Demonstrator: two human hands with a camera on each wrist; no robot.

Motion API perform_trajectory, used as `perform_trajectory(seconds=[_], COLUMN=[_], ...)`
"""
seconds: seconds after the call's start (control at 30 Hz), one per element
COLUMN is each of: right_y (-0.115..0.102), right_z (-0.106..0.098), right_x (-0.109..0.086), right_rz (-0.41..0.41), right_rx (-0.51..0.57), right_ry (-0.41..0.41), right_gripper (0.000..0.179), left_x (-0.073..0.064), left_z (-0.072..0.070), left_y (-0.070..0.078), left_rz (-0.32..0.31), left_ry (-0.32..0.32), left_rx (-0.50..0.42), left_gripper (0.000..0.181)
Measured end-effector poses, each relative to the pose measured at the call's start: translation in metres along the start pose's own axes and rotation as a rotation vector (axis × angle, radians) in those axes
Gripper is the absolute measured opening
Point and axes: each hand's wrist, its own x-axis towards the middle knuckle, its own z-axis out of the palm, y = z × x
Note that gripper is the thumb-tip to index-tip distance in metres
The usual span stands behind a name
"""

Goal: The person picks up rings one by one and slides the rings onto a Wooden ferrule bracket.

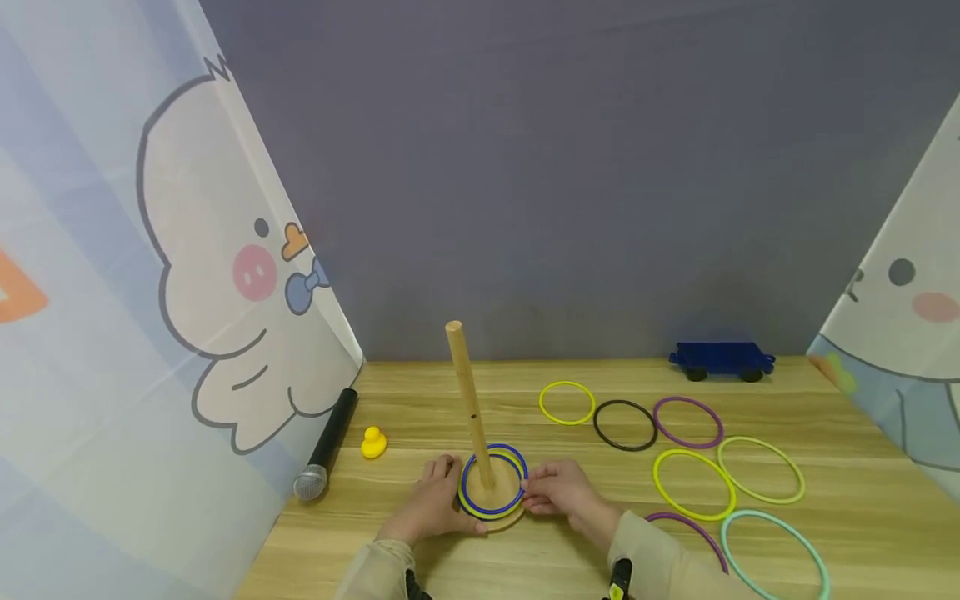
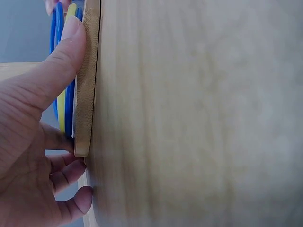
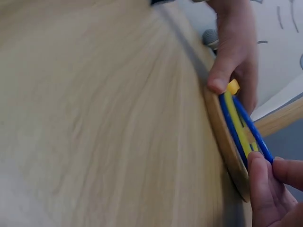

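Note:
A wooden peg (image 1: pixel 465 383) rises from a round wooden base (image 3: pixel 218 116), leaning slightly left in the head view. Around its foot lie stacked rings: a blue ring (image 3: pixel 230 122) at the bottom, yellow (image 3: pixel 240 130) above it, and another blue ring (image 3: pixel 254 130) on top. The left hand (image 1: pixel 433 510) grips the base's left side, its thumb on the near edge and its fingers farther round. At the right side, the right hand (image 1: pixel 564 492) pinches the top blue ring between thumb and fingers. That ring is tilted, its right side lifted off the yellow one.
Several loose rings lie at right, among them a black ring (image 1: pixel 626 450), a purple ring (image 1: pixel 720 437) and a mint ring (image 1: pixel 821 567). A toy duck (image 1: pixel 373 443) and a microphone (image 1: pixel 330 450) are at left. A blue toy wagon (image 1: pixel 722 358) stands at the back right.

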Motion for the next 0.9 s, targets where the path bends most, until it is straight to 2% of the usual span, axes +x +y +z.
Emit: perform_trajectory(seconds=[0.27,0.43,0.7,0.9], right_y=[-0.001,-0.006,-0.017,-0.023], right_z=[0.0,-0.007,-0.036,-0.065], right_x=[-0.003,-0.01,-0.035,-0.054], right_rz=[-0.014,-0.06,-0.12,-0.157], right_rx=[-0.147,-0.207,-0.202,-0.266], right_ry=[0.038,0.059,0.068,0.055], right_gripper=[0.009,0.009,0.012,0.017], left_x=[-0.001,0.0,0.0,0.0], left_z=[0.003,0.003,0.001,0.0], left_y=[0.0,-0.001,-0.003,-0.007], left_rz=[0.021,0.029,0.009,0.0], left_ry=[0.021,0.029,0.004,-0.004], left_rx=[-0.015,-0.006,-0.022,-0.033], left_gripper=[0.114,0.114,0.116,0.116])
